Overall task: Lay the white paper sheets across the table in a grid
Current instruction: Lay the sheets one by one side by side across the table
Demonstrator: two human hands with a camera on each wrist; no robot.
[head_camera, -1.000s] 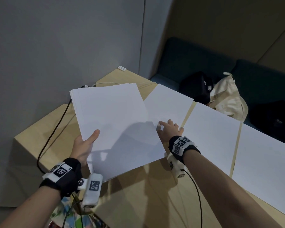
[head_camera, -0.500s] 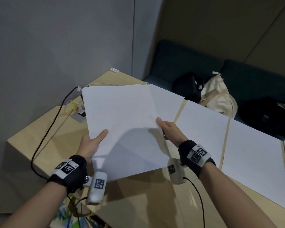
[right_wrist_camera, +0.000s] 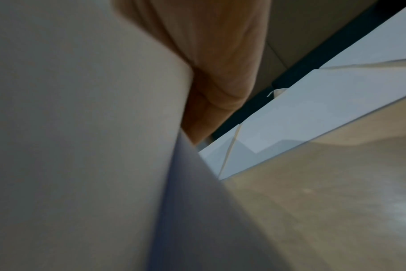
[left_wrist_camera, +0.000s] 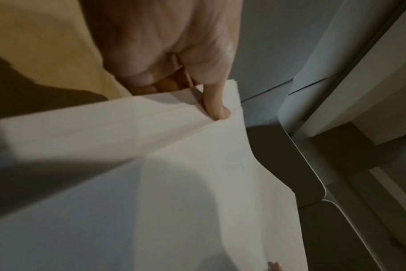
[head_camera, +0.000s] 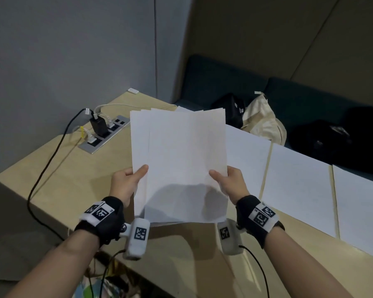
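Note:
I hold a stack of white paper sheets (head_camera: pixel 179 160) raised above the wooden table (head_camera: pixel 63 181), tilted toward me. My left hand (head_camera: pixel 127 183) grips its left edge, thumb on top; in the left wrist view the thumb (left_wrist_camera: pixel 216 102) presses on the fanned stack (left_wrist_camera: pixel 174 183). My right hand (head_camera: pixel 230 183) grips the right edge, thumb on top; the right wrist view shows the palm (right_wrist_camera: pixel 216 73) against the stack (right_wrist_camera: pixel 81 128). Several single sheets (head_camera: pixel 297 186) lie side by side in a row along the table's far edge to the right.
A power strip (head_camera: pixel 103 134) with a black charger and cables sits on the table at the back left. A black cable (head_camera: pixel 43 168) trails over the left edge. Behind the table, a dark sofa holds a beige bag (head_camera: pixel 263 119) and black bags (head_camera: pixel 323 140).
My right hand left the laid sheet and took the stack's right edge. The stack rose and turned upright toward me, uncovering the power strip.

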